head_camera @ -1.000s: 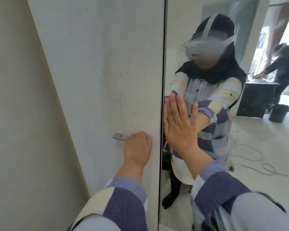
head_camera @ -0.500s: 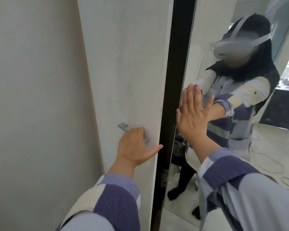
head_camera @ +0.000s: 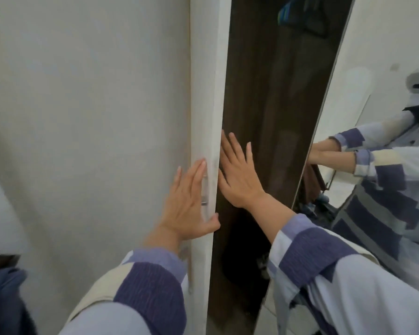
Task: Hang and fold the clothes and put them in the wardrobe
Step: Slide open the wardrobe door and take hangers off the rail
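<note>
While the white wardrobe door (head_camera: 205, 97) stands edge-on, the left hand (head_camera: 188, 201) lies flat on its outer face over the metal handle (head_camera: 204, 189), fingers straight, thumb hooked round the edge. Just right of that door, the right hand (head_camera: 237, 175) is spread wide against the dark wardrobe interior (head_camera: 271, 93), with the mirrored door (head_camera: 363, 76) beyond it.

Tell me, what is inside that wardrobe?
Through the gap in the wardrobe, a dark wooden interior and something blue high up; the white door and mirrored door cover everything else.
</note>
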A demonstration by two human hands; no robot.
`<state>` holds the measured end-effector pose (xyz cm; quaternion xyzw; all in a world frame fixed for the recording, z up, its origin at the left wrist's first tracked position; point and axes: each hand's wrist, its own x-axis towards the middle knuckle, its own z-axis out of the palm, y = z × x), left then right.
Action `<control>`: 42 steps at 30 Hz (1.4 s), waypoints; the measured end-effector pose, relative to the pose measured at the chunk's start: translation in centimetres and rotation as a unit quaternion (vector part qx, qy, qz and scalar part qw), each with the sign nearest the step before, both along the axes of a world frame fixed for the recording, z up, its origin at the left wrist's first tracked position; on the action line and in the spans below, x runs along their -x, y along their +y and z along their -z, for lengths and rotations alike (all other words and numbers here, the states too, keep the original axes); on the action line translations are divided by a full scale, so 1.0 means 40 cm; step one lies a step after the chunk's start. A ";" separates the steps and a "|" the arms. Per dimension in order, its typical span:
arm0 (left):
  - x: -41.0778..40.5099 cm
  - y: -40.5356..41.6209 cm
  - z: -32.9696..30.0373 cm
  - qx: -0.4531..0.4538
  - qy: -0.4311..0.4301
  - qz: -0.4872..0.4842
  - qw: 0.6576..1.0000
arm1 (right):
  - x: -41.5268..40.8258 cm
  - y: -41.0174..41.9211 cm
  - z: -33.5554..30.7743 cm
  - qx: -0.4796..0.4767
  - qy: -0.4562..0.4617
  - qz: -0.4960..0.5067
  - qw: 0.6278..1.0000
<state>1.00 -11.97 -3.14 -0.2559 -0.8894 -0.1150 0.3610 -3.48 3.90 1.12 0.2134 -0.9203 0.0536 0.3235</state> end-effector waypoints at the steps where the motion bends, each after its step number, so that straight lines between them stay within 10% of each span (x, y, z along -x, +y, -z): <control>1: -0.008 -0.028 -0.011 0.039 0.004 -0.024 0.999 | 0.005 -0.034 0.007 0.013 -0.005 -0.018 1.000; 14: -0.009 -0.407 -0.249 0.143 0.218 -0.260 0.930 | 0.140 -0.394 -0.085 0.054 0.034 -0.170 0.983; 23: 0.155 -0.474 -0.300 0.147 0.154 -0.415 0.885 | 0.292 -0.557 -0.179 0.071 0.045 -0.136 0.987; 42: 0.549 -0.646 -0.299 0.069 0.053 -0.398 0.913 | 0.605 -0.664 -0.190 0.018 0.064 -0.062 0.996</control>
